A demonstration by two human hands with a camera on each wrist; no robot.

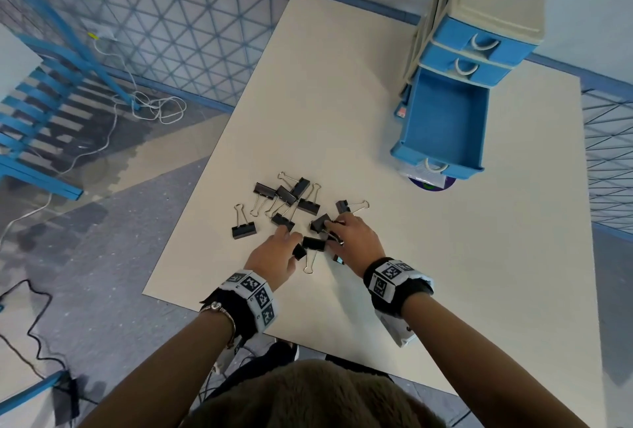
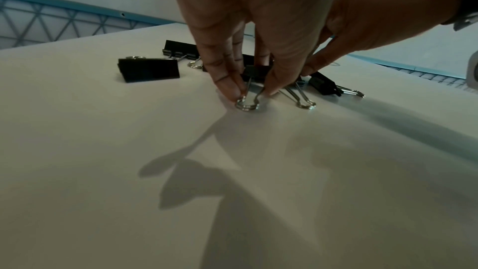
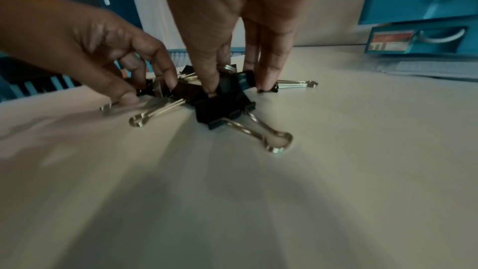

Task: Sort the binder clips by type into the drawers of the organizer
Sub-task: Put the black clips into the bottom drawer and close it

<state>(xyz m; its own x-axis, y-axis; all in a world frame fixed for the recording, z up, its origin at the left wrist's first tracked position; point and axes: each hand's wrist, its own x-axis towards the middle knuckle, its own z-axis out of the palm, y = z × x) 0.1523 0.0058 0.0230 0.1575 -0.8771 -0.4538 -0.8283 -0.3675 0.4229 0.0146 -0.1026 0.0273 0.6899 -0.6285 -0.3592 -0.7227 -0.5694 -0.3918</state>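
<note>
about a dozen black binder clips (image 1: 292, 203) are seen scattered mid-table (image 1: 445, 256), w/ both hands lowered onto the near edge of the pile. the wire handles of one clip (image 2: 254, 81) are pinched between thumb & fingertips of the left hand (image 1: 274, 256). another clip (image 3: 222, 109) is pressed by the straight fingers of the right hand (image 1: 356, 242). the organizer (image 1: 479, 34) is set at the far right, its bottom drawer (image 1: 442, 126) pulled out.

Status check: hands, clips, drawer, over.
Left hand pinching one binder clip. Right hand fingertips on the pile. Bottom drawer open, empty. Nothing blocking.
</note>
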